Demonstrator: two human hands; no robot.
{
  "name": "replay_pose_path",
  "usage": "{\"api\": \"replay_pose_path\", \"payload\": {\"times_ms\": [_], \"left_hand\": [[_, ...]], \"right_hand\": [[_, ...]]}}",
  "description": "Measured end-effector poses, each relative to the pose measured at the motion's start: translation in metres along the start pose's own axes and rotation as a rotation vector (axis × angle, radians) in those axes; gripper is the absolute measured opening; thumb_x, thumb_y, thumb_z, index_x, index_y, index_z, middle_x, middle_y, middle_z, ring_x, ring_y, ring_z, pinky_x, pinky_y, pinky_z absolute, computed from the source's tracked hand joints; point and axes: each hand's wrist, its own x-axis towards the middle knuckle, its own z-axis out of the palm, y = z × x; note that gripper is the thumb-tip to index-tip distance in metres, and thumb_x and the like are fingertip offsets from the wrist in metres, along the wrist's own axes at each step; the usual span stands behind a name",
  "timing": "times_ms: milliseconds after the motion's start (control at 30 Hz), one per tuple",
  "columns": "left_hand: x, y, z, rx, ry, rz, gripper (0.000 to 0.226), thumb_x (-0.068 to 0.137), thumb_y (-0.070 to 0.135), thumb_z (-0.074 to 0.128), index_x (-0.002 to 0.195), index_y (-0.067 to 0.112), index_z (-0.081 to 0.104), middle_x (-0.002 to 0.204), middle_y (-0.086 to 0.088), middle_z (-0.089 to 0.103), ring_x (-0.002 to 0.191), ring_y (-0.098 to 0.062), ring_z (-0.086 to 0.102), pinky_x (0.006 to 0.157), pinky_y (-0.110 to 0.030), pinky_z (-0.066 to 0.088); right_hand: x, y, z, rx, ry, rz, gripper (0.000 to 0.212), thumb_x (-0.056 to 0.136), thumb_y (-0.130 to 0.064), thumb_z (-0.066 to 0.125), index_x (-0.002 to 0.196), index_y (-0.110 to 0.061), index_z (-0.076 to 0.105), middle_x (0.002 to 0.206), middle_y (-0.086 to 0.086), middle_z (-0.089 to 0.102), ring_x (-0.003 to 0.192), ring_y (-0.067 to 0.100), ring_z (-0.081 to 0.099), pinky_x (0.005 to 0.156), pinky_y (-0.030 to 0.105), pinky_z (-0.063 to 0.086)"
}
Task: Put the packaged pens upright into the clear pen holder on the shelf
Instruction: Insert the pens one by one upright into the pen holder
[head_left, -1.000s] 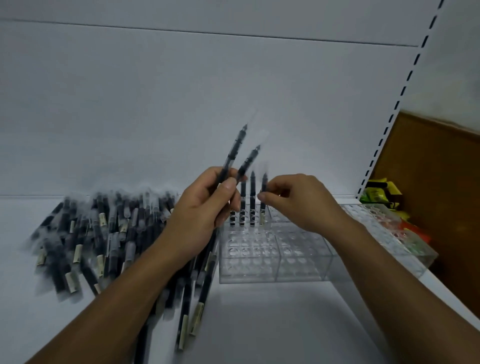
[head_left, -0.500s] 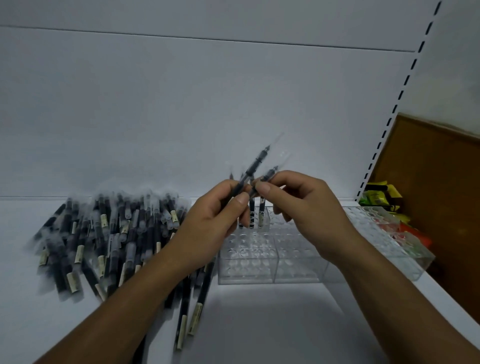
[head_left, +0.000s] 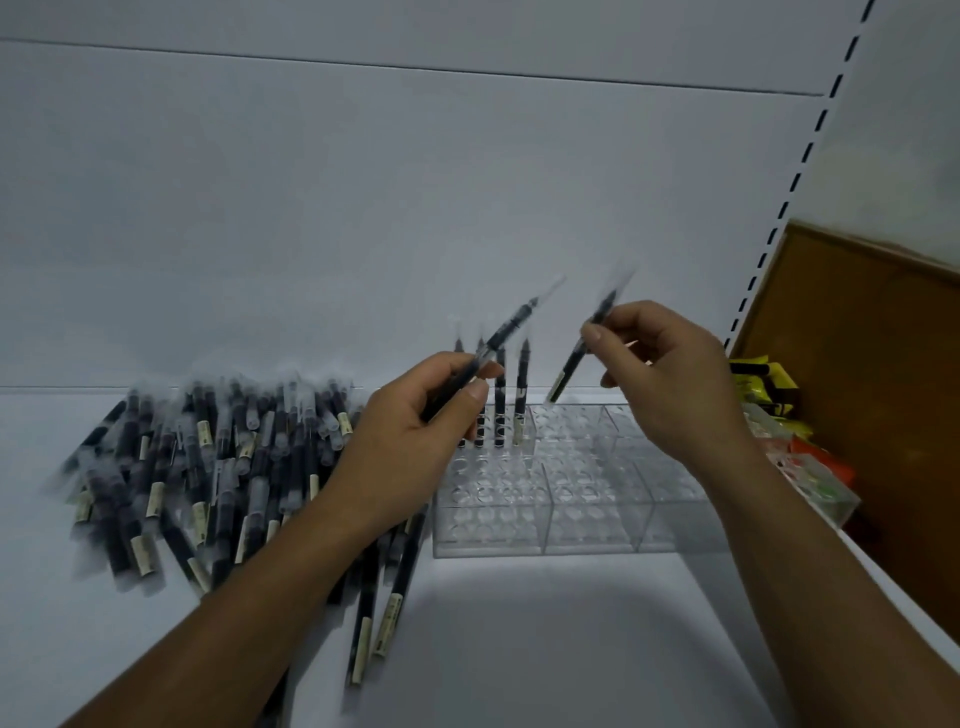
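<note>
A clear pen holder (head_left: 566, 514) with rows of round holes stands on the white shelf. Several packaged black pens (head_left: 521, 395) stand upright in its back left row. My left hand (head_left: 415, 431) grips one packaged pen (head_left: 511, 327), tilted up to the right, just left of the standing pens. My right hand (head_left: 660, 374) pinches another packaged pen (head_left: 582, 353), slanted, its lower tip just above the holder's back row. A big pile of packaged pens (head_left: 208, 467) lies to the left.
Another clear box (head_left: 810, 483) with colourful packets sits right of the holder at the shelf's end. Yellow packets (head_left: 763, 384) lie behind it against a brown board (head_left: 872, 395). The shelf's white back wall rises behind everything.
My right hand took one of the two pens from my left hand and carried it right, over the holder. My left hand keeps one pen.
</note>
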Motion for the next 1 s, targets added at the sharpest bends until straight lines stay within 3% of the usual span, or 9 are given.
{"api": "replay_pose_path", "payload": {"times_ms": [100,267,367,467,567,700,800,900,1000], "left_hand": [[-0.001,0.0,0.001,0.031,-0.02,0.009,0.018,0.096,0.022,0.054,0.106,0.03,0.067,0.065,0.02,0.057,0.065,-0.001,0.053,0.062,-0.013,0.044],[-0.003,0.001,0.002,0.082,-0.024,0.01,0.018,0.096,0.022,0.054,0.104,0.032,0.066,0.065,0.012,0.059,0.052,0.001,0.049,0.052,-0.012,0.04],[-0.003,0.0,0.003,0.117,-0.032,0.007,0.018,0.096,0.023,0.054,0.106,0.03,0.067,0.069,0.009,0.064,0.056,0.001,0.054,0.055,-0.014,0.043],[-0.003,-0.001,0.003,0.115,-0.024,-0.001,0.019,0.096,0.022,0.055,0.108,0.03,0.067,0.071,0.012,0.065,0.064,0.0,0.058,0.061,-0.013,0.045],[-0.003,0.0,0.003,0.12,-0.013,-0.003,0.019,0.095,0.022,0.055,0.106,0.032,0.067,0.075,0.015,0.066,0.071,-0.001,0.062,0.066,-0.014,0.048],[-0.004,0.001,0.003,0.179,-0.032,0.011,0.019,0.096,0.023,0.055,0.105,0.036,0.066,0.081,0.011,0.069,0.078,-0.011,0.065,0.076,-0.035,0.056],[-0.004,0.002,0.004,0.234,-0.064,0.008,0.018,0.096,0.029,0.056,0.109,0.036,0.066,0.088,0.011,0.07,0.085,-0.01,0.066,0.082,-0.041,0.055],[-0.005,0.002,0.005,0.338,-0.143,0.029,0.022,0.095,0.036,0.057,0.116,0.041,0.062,0.105,0.018,0.067,0.101,0.0,0.06,0.09,-0.035,0.051],[-0.007,0.0,0.004,0.477,-0.236,0.029,0.033,0.091,0.048,0.055,0.124,0.042,0.057,0.123,0.024,0.057,0.115,0.006,0.048,0.1,-0.027,0.04]], "right_hand": [[0.0,0.004,0.006,-0.095,-0.055,-0.018,0.005,0.091,-0.031,0.065,0.088,-0.028,0.065,0.081,-0.014,0.067,0.062,0.003,0.064,0.059,0.013,0.046],[0.004,0.009,0.019,-0.31,-0.222,0.007,0.013,0.091,-0.04,0.064,0.094,-0.028,0.069,0.082,-0.016,0.067,0.074,0.01,0.066,0.072,0.031,0.053],[0.005,0.01,0.023,-0.386,-0.309,0.026,0.018,0.092,-0.044,0.062,0.1,-0.029,0.069,0.084,-0.016,0.066,0.079,0.01,0.066,0.076,0.031,0.053],[0.002,0.01,0.013,-0.393,-0.278,0.03,0.018,0.09,-0.044,0.064,0.103,-0.032,0.069,0.084,-0.022,0.064,0.079,0.003,0.062,0.075,0.028,0.05],[-0.002,0.004,-0.001,-0.216,-0.199,0.03,0.011,0.088,-0.039,0.067,0.097,-0.033,0.07,0.08,-0.021,0.065,0.068,0.001,0.058,0.067,0.018,0.046],[-0.01,-0.016,-0.001,0.151,-0.411,0.05,0.016,0.083,-0.032,0.072,0.097,-0.025,0.073,0.081,-0.014,0.07,0.066,0.011,0.058,0.056,0.013,0.045],[-0.015,-0.021,0.008,0.261,-0.424,0.036,0.017,0.085,-0.026,0.07,0.097,-0.015,0.073,0.073,-0.01,0.069,0.064,0.007,0.059,0.057,0.017,0.046],[-0.017,-0.025,0.009,0.389,-0.393,0.045,0.01,0.09,-0.017,0.065,0.092,-0.007,0.069,0.077,0.001,0.071,0.065,0.01,0.062,0.057,0.021,0.047],[-0.011,-0.027,0.001,0.502,-0.204,0.092,0.007,0.093,-0.015,0.061,0.09,-0.012,0.066,0.089,0.003,0.074,0.064,0.009,0.063,0.055,0.021,0.048]]}}
